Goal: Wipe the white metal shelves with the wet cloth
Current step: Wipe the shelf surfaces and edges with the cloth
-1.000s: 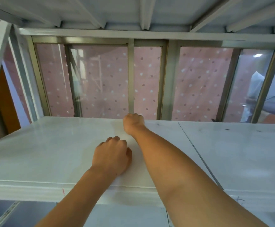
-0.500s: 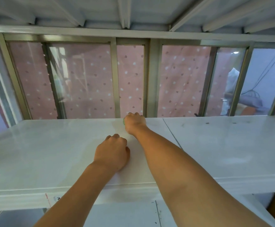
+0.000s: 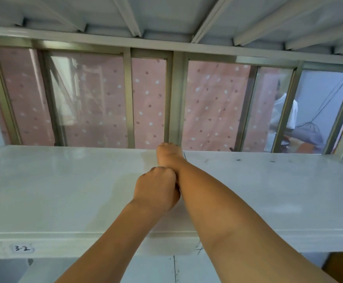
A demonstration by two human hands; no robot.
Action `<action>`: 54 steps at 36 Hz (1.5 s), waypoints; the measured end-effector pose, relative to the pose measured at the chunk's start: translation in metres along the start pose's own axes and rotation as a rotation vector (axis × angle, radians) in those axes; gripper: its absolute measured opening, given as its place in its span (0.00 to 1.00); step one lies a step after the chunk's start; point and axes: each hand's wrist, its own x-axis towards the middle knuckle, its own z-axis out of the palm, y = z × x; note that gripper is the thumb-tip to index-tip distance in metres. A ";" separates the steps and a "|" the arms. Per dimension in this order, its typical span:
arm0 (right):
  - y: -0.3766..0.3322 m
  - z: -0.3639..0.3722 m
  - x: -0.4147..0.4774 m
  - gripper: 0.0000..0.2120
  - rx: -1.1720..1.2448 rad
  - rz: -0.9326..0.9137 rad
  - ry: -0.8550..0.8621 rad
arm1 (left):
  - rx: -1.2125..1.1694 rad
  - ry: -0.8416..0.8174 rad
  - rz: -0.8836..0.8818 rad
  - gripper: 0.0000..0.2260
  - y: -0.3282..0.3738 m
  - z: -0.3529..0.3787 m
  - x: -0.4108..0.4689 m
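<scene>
On the white shelf (image 3: 54, 190), midway between its front and back edges, the left hand (image 3: 156, 190) rests as a fist, touching the right forearm. The right hand (image 3: 169, 153) is curled at the back edge; no cloth shows, so its hold can't be judged.

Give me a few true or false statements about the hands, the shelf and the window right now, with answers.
1. The right hand is at the back edge of the shelf. True.
2. The left hand lies flat and open. False: it is a closed fist, resting on the shelf against the right forearm.
3. The shelf's front edge carries a label reading 3-2. True.
4. The curtain behind the window is plain blue. False: it is pink with dots.
5. The cloth is spread in full view. False: no cloth shows.
</scene>
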 end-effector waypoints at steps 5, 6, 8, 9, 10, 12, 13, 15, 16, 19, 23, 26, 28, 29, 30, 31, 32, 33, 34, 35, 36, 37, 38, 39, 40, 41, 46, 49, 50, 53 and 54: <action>0.032 0.007 -0.002 0.14 -0.040 -0.054 -0.001 | 0.006 0.014 -0.062 0.06 0.035 0.014 0.006; 0.037 0.008 -0.003 0.14 -0.050 -0.061 0.005 | 0.013 0.009 -0.072 0.05 0.043 0.016 0.008; 0.047 0.009 -0.005 0.13 -0.071 -0.082 0.028 | 0.038 0.006 -0.086 0.05 0.057 0.018 0.012; 0.051 0.010 -0.007 0.13 -0.078 -0.095 0.036 | 0.053 0.003 -0.095 0.04 0.063 0.019 0.014; 0.056 0.012 -0.008 0.13 -0.085 -0.106 0.041 | 0.060 0.003 -0.107 0.04 0.068 0.019 0.015; 0.063 0.013 -0.011 0.12 -0.093 -0.113 0.046 | 0.056 0.009 -0.139 0.05 0.076 0.022 0.019; 0.067 0.013 -0.013 0.11 -0.091 -0.112 0.050 | 0.055 0.014 -0.151 0.05 0.080 0.024 0.020; 0.076 0.013 -0.015 0.10 -0.068 -0.117 0.049 | 0.067 0.016 -0.163 0.07 0.087 0.030 0.022; 0.081 0.014 -0.016 0.10 -0.052 -0.122 0.043 | 0.073 0.011 -0.164 0.08 0.090 0.032 0.022; 0.097 0.016 -0.018 0.13 -0.016 -0.122 0.016 | 0.081 0.006 -0.154 0.10 0.096 0.041 0.023; 0.120 0.020 -0.022 0.17 -0.024 -0.107 0.008 | 0.114 0.001 -0.158 0.12 0.100 0.047 0.023; 0.136 0.021 -0.028 0.18 -0.018 -0.086 0.007 | 0.117 0.011 -0.166 0.12 0.101 0.048 0.023; 0.145 0.023 -0.034 0.20 -0.004 -0.072 -0.004 | 0.107 0.027 -0.156 0.12 0.102 0.050 0.023; 0.150 0.022 -0.037 0.21 0.004 -0.065 -0.013 | 0.101 0.030 -0.148 0.12 0.101 0.051 0.023; 0.154 0.022 -0.039 0.22 0.010 -0.056 -0.018 | 0.094 0.030 -0.143 0.12 0.100 0.051 0.023; 0.159 0.021 -0.041 0.22 0.014 -0.048 -0.024 | 0.087 0.029 -0.144 0.11 0.097 0.052 0.023; 0.163 0.020 -0.043 0.22 0.017 -0.042 -0.029 | 0.077 0.030 -0.146 0.11 0.095 0.053 0.024; 0.167 0.019 -0.045 0.22 0.017 -0.036 -0.034 | 0.066 0.033 -0.148 0.11 0.092 0.054 0.024; 0.171 0.019 -0.047 0.22 0.015 -0.030 -0.040 | 0.058 0.034 -0.150 0.11 0.090 0.055 0.023; 0.173 0.018 -0.048 0.23 0.010 -0.025 -0.047 | 0.053 0.037 -0.153 0.11 0.089 0.056 0.023; 0.176 0.018 -0.050 0.23 0.004 -0.022 -0.054 | 0.053 0.039 -0.154 0.11 0.089 0.057 0.022; 0.178 0.017 -0.051 0.23 -0.003 -0.018 -0.056 | 0.058 0.042 -0.151 0.11 0.089 0.057 0.022; 0.180 0.017 -0.053 0.23 -0.009 -0.014 -0.058 | 0.061 0.045 -0.152 0.12 0.090 0.058 0.021; 0.183 0.016 -0.053 0.23 -0.010 -0.009 -0.059 | 0.061 0.044 -0.157 0.12 0.091 0.058 0.021; 0.186 0.016 -0.054 0.22 -0.006 -0.002 -0.060 | 0.060 0.041 -0.162 0.12 0.091 0.058 0.020; 0.189 0.015 -0.055 0.22 0.000 0.004 -0.059 | 0.058 0.039 -0.166 0.12 0.091 0.058 0.021; 0.206 0.012 -0.059 0.22 0.010 0.022 -0.062 | 0.085 0.022 -0.158 0.12 0.099 0.055 0.021; 0.219 0.011 -0.060 0.21 0.001 0.028 -0.054 | 0.102 0.024 -0.116 0.12 0.116 0.054 0.022; 0.223 0.011 -0.061 0.20 0.002 0.029 -0.052 | 0.106 0.031 -0.104 0.12 0.124 0.053 0.024; 0.235 0.013 -0.063 0.20 0.010 0.024 -0.048 | 0.097 0.046 -0.077 0.13 0.151 0.054 0.032; 0.240 0.014 -0.064 0.20 0.019 0.020 -0.048 | 0.085 0.041 -0.074 0.13 0.161 0.056 0.035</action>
